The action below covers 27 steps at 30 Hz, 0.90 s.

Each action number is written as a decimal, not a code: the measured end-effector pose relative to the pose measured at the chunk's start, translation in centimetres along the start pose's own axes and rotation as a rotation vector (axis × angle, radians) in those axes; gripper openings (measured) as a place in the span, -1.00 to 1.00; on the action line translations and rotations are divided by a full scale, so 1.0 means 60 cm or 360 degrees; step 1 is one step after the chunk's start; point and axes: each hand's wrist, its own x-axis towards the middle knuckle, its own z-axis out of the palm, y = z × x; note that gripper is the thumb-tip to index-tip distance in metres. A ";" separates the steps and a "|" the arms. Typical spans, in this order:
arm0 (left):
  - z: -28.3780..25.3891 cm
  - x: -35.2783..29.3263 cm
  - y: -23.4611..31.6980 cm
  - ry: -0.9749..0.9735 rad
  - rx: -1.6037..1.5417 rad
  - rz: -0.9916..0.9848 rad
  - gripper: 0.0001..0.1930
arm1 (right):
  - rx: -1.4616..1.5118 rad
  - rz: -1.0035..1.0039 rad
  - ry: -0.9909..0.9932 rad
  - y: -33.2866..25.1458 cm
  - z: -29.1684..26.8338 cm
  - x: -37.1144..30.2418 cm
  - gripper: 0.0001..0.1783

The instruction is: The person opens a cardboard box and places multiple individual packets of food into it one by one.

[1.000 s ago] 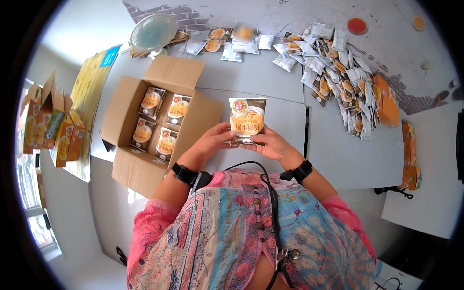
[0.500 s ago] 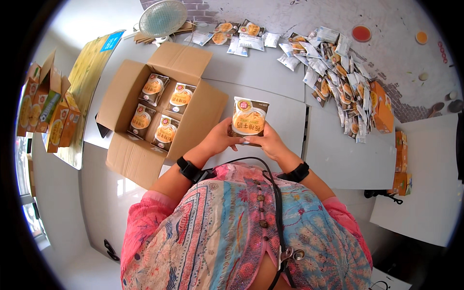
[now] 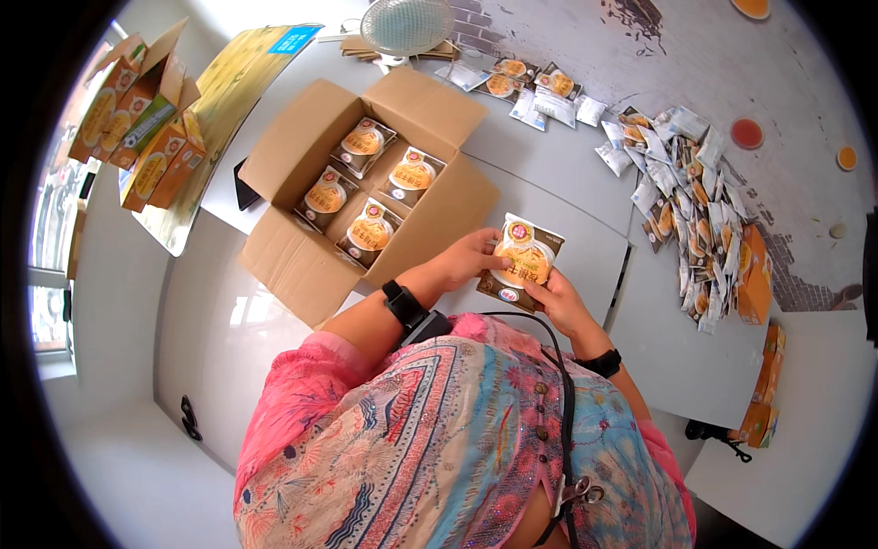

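A brown and white food pouch (image 3: 523, 256), with a picture of a bowl on its front, is held up between both hands over the near edge of the table. My left hand (image 3: 465, 263) grips its left side, thumb laid across the front. Around the lower right corner closes my right hand (image 3: 562, 302), thumb also on the front. To the left stands an open cardboard box (image 3: 439, 212) with its flaps spread. Inside it, pouches of the same look (image 3: 369, 231) lie in two rows, face up.
At the right of the grey table (image 3: 585, 210) lies a large heap of pouches (image 3: 686, 210), with an orange carton (image 3: 754, 274) beside it. Several loose pouches (image 3: 554, 102) lie at the back. A fan (image 3: 407, 26) stands behind the box; orange cartons (image 3: 165, 160) sit on a wooden surface far left.
My view has turned left, so the scene sits further right and lower. The pouch now tilts, and my left hand has shifted up its side with the thumb across the front.
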 end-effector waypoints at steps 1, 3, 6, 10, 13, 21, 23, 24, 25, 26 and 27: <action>-0.003 -0.001 -0.001 -0.0030 -0.0035 -0.0039 -0.59 | -0.0026 0.0006 -0.0012 0.000 0.000 0.001 -0.50; -0.002 -0.004 -0.001 -0.0074 -0.0118 -0.0024 -0.58 | -0.0033 -0.0004 -0.0046 -0.002 0.003 0.002 -0.48; 0.001 -0.001 0.001 -0.0128 -0.0156 0.0045 -0.52 | -0.0103 -0.0067 -0.0113 -0.001 0.007 0.005 -0.47; 0.000 -0.009 0.005 -0.0106 -0.0167 0.0158 -0.47 | -0.0257 -0.0108 -0.0270 -0.007 0.013 0.002 -0.39; -0.017 -0.021 0.009 -0.0062 -0.0219 0.0176 -0.44 | -0.0042 0.0039 -0.0309 -0.021 0.016 -0.004 -0.30; -0.176 -0.084 0.118 0.0399 0.0243 0.0390 -0.31 | 0.0251 -0.0075 0.0074 -0.009 -0.049 -0.027 -0.45; -0.240 -0.104 0.125 0.0634 0.0402 0.0395 -0.32 | 0.0308 -0.0104 0.0193 -0.003 -0.064 -0.033 -0.51; -0.289 -0.102 0.121 0.0706 0.0488 0.0464 -0.35 | 0.0298 -0.0110 0.0235 -0.004 -0.067 -0.038 -0.52; -0.319 -0.107 0.127 0.0751 0.0537 0.0474 -0.33 | 0.0297 -0.0116 0.0285 -0.004 -0.071 -0.042 -0.52; -0.348 -0.113 0.133 0.0798 0.0586 0.0485 -0.32 | 0.0294 -0.0121 0.0333 -0.003 -0.074 -0.046 -0.53; -0.401 -0.116 0.122 0.0895 0.0738 0.0483 -0.30 | 0.0286 -0.0115 0.0345 -0.003 -0.075 -0.046 -0.54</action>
